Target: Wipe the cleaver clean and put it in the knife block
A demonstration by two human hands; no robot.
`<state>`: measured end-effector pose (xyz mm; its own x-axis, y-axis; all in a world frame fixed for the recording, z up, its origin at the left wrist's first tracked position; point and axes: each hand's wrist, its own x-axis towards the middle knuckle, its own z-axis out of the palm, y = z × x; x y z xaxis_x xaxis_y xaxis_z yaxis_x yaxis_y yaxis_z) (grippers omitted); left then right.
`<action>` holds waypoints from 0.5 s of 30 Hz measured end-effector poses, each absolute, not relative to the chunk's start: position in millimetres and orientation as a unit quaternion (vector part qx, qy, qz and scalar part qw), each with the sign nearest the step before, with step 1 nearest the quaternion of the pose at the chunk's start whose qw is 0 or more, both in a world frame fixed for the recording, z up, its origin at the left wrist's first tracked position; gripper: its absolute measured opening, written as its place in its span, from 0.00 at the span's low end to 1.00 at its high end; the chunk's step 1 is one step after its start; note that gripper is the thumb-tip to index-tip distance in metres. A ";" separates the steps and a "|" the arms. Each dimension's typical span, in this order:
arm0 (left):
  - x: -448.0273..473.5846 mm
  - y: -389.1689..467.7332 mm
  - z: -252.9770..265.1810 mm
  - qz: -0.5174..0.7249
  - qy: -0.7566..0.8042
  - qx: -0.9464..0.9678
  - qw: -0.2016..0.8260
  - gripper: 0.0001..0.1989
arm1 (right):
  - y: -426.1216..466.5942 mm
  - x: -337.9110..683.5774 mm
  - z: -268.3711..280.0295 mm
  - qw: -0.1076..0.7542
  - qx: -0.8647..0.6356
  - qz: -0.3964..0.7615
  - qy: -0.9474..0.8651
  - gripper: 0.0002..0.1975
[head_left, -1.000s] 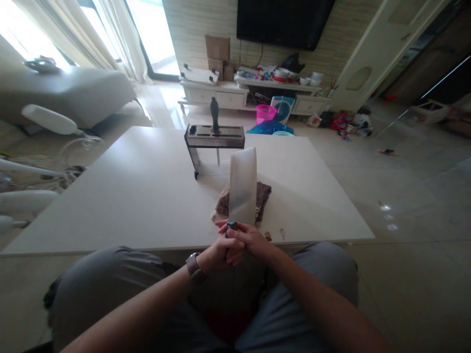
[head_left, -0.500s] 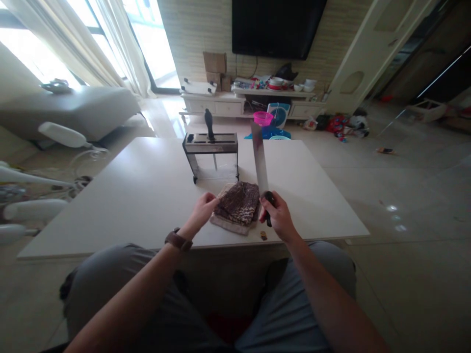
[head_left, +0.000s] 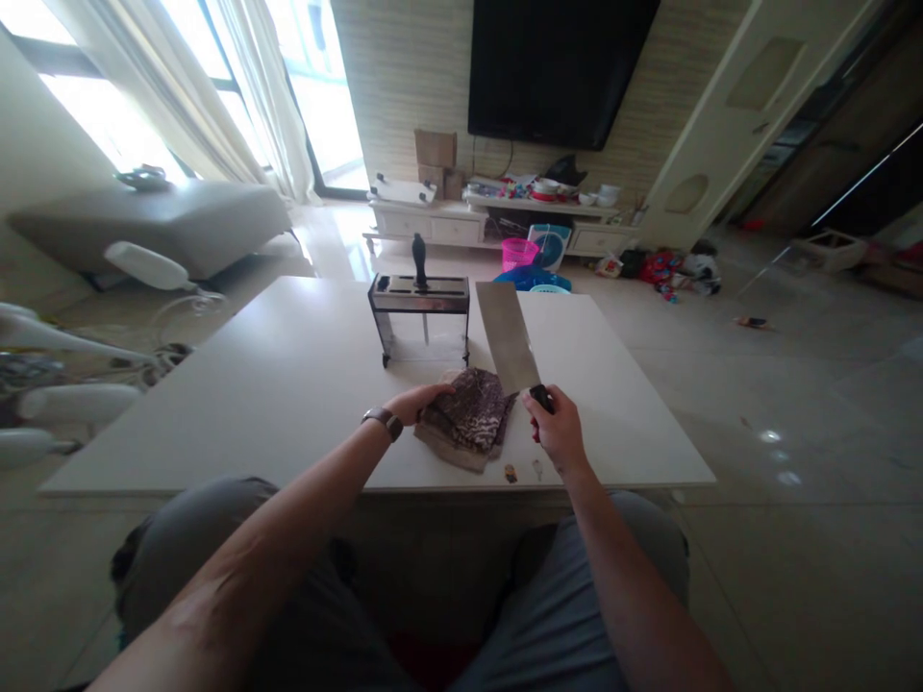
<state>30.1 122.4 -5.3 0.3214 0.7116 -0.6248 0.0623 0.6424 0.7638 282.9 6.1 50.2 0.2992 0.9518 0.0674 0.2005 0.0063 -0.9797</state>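
My right hand [head_left: 559,428] is wrapped round the dark handle of a cleaver [head_left: 509,336], whose broad metal blade is raised above the table and faces me nearly flat. My left hand [head_left: 422,401] grips the left edge of a folded cloth [head_left: 470,411], patterned purple-brown and white over a beige layer. Behind the cloth stands a knife block [head_left: 420,293] with a metal slotted top and clear sides. One black-handled tool [head_left: 419,252] sticks up out of it. By the table's front edge lie a small yellow-brown trinket [head_left: 511,473] and a small key-like piece [head_left: 537,469].
The white table [head_left: 303,384] stretches across in front of my knees. Beyond it are a pink basket [head_left: 519,254], a blue basin [head_left: 530,279] and a cluttered TV cabinet [head_left: 461,229]. White chair parts [head_left: 148,265] stand at the left.
The cleaver has turned from nearly edge-on to showing its broad side. My left hand has moved further onto the cloth. The key-like piece now shows, and the view has shifted slightly.
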 end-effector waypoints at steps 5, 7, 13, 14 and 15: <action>36.9 127.7 1.3 0.172 0.508 0.289 0.793 0.12 | 5.5 281.8 50.8 0.530 -0.606 0.355 -0.475 0.18; 37.5 123.7 2.6 0.184 0.499 0.270 0.803 0.12 | 6.4 281.0 51.6 0.532 -0.605 0.358 -0.473 0.18; 17.4 93.2 14.5 0.279 0.477 0.236 0.800 0.12 | 8.6 271.0 51.7 0.514 -0.600 0.402 -0.463 0.16; 10.9 86.6 18.8 0.301 0.471 0.230 0.797 0.13 | 8.2 267.4 51.0 0.506 -0.598 0.413 -0.464 0.15; 4.1 80.1 23.9 0.341 0.458 0.215 0.792 0.15 | 7.4 263.2 49.9 0.498 -0.596 0.422 -0.467 0.14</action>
